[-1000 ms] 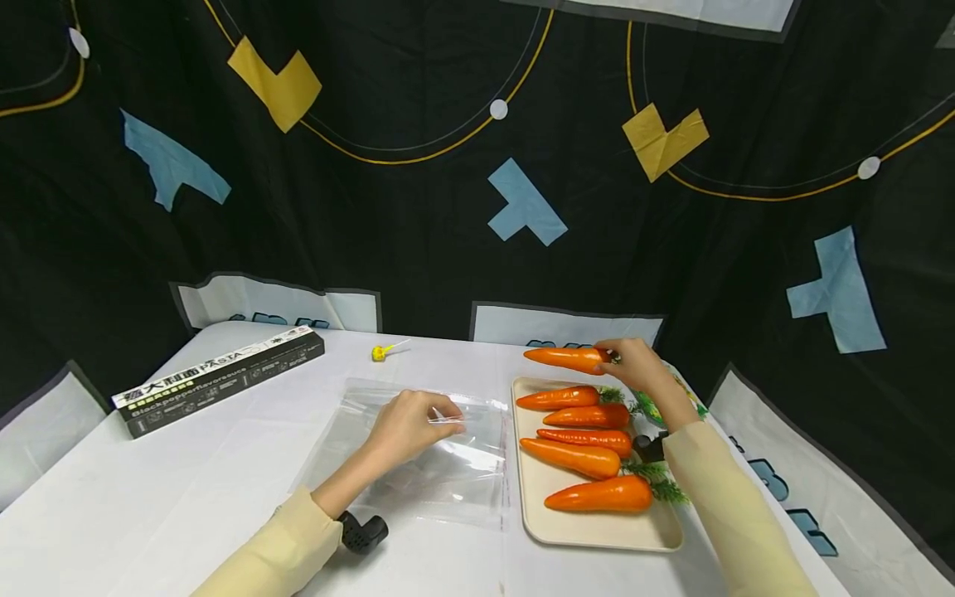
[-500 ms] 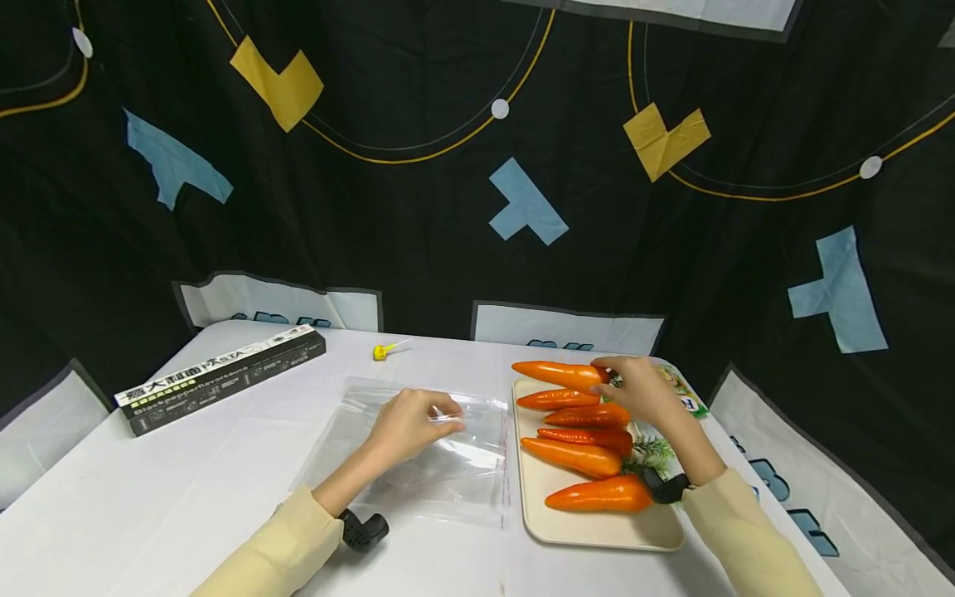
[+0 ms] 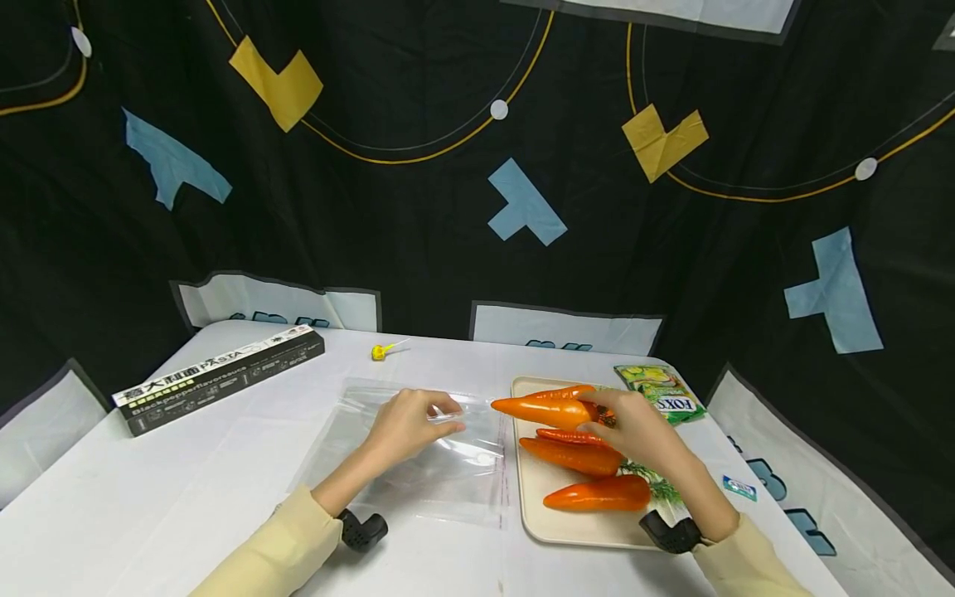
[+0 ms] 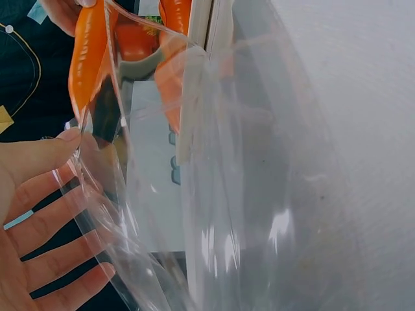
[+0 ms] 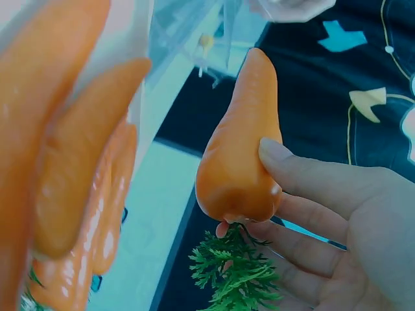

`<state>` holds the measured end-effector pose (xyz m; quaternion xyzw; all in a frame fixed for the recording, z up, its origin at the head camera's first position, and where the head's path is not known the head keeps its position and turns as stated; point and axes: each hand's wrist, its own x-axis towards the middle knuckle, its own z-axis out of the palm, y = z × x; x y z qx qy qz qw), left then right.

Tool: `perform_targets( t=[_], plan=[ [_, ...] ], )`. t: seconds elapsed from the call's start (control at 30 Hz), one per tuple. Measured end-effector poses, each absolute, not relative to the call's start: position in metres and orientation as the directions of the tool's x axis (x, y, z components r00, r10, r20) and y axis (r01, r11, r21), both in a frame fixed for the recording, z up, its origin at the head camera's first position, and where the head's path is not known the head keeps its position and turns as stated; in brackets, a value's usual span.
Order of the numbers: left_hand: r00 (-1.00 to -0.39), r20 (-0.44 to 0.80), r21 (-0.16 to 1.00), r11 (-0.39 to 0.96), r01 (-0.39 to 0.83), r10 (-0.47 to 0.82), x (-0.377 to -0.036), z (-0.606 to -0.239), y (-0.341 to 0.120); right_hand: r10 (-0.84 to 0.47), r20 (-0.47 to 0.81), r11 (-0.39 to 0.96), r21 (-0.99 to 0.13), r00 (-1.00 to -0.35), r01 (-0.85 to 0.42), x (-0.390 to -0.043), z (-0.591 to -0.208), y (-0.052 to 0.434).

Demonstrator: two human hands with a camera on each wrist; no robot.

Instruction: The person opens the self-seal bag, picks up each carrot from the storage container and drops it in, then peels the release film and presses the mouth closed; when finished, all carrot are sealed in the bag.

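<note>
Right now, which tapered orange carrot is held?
The carrot in the right grip, held clear of the rectangular beige tray; the other carrots lie on it.

The carrot point(image 3: 543, 410) in my right hand point(image 3: 634, 421) is smooth and glossy; the bag point(image 3: 440, 481) in my left hand point(image 3: 409, 421) is clear, shiny plastic. At right, the tray point(image 3: 574, 531) looks matt; the far curtain point(image 3: 418, 236), dull cloth.

left hand point(image 4: 32, 230): cropped, left-wrist view | blue packet point(image 3: 739, 487): too small to read | right sleeve point(image 3: 749, 566): cut off below
</note>
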<state>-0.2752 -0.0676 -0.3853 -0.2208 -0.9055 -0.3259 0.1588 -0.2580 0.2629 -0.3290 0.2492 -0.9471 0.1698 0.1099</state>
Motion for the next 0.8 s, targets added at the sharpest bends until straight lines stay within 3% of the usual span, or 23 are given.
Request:
perform_targets(
  t=[0.17,0.4,0.8],
  plan=[
    [-0.846,0.444,0.51,0.692,0.51,0.296,-0.274,-0.384,-0.069,-0.464,0.293,0.802,-0.263,-0.836,-0.537,-0.255,-0.341,0.257],
    [-0.844,0.446,0.514,0.687,0.514,0.298,-0.274,-0.384,-0.068,-0.558,0.351,0.716,-0.254,-0.752,-0.65,-0.26,-0.356,0.248],
    [-0.84,0.442,0.524,0.671,0.525,0.313,-0.276,-0.387,-0.066,-0.587,0.278,0.681,-0.339,-0.761,-0.649,-0.273,-0.374,0.209]
  ],
)
